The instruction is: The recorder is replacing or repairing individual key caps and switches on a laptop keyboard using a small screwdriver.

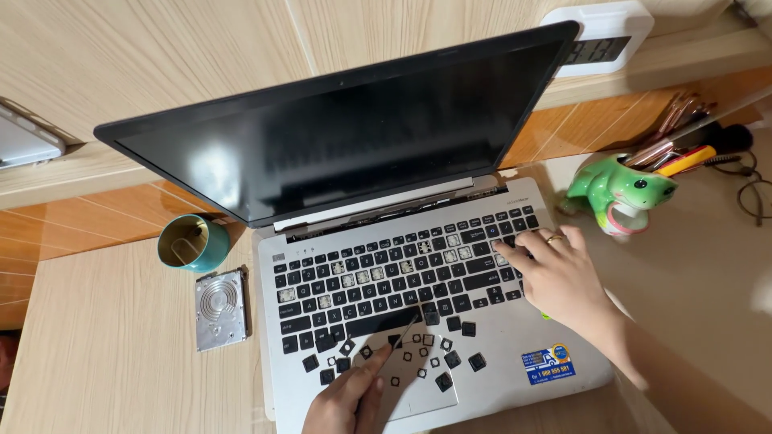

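Note:
A silver laptop with a dark screen lies open in the head view. Its black keyboard has several keys removed, showing pale sockets. Several loose black keycaps lie scattered on the palm rest and trackpad. My left hand is at the bottom edge over the trackpad, pinching a thin dark tool whose tip points toward the space bar area. My right hand, with a ring on one finger, rests on the keyboard's right side with fingertips on the keys.
A teal cup and a bare hard drive sit left of the laptop. A green frog-shaped holder and a bunch of pens and brushes stand at the right. A white device sits behind the screen.

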